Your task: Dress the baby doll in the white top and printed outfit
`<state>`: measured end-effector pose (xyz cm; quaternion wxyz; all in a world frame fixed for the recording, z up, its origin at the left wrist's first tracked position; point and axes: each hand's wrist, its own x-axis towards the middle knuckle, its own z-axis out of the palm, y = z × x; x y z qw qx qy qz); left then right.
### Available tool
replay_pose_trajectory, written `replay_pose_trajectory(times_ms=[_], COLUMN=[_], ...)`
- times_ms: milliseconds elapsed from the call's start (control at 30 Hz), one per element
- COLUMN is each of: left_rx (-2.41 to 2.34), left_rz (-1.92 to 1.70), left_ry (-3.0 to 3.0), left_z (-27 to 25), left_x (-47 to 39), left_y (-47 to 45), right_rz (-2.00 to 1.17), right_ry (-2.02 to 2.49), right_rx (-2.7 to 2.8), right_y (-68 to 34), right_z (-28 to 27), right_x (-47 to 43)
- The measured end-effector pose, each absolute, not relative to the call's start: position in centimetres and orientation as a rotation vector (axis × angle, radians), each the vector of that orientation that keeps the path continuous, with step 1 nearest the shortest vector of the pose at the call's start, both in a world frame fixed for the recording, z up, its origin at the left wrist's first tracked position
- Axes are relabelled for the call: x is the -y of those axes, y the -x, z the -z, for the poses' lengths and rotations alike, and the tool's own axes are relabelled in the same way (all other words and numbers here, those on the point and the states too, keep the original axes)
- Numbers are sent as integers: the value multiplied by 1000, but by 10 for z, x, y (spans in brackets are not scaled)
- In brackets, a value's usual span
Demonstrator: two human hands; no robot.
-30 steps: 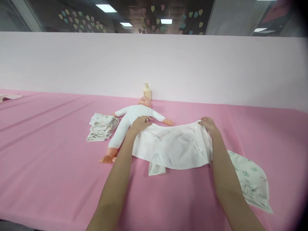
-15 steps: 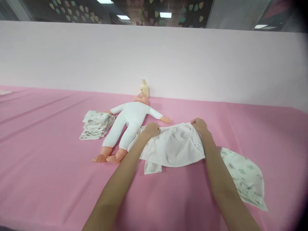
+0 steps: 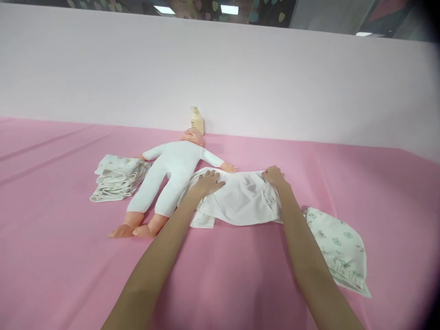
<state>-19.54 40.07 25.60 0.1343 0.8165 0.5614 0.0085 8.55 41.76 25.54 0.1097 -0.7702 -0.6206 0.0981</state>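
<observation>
"White garment (image 3: 244, 201), head view, spread on the pink surface (image 3: 233, 275) beside the doll (image 3: 178, 158)!"
"Left hand (image 3: 208, 184) lies open on it; right hand (image 3: 274, 175) at the far edge, can't tell its grip."
"Looks light, floppy: best held by both far corners."

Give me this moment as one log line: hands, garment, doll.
left hand: spread on white garment | right hand: at white garment's far right corner | baby doll: on its back, left of white garment
</observation>
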Motion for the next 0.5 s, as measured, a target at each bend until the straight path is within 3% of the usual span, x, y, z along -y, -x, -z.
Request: replay_pose_trajectory(times_ms=[200, 367, 500], left_rx=[-1686, -1878, -1915], left_rz=[-303, -172, -171], left_ry=[-2410, -2407, -2448], left_z=[-248, -250, -285], left_x=[-411, -409, -397], left_y=[206, 201, 206], right_rz=[-260, -238, -174], right_ry=[2320, 2344, 2237], right_rx=[1856, 1850, 1860], right_y=[-77, -72, -71], right_z=[-246, -244, -256], right_x=[-426, -425, -422])
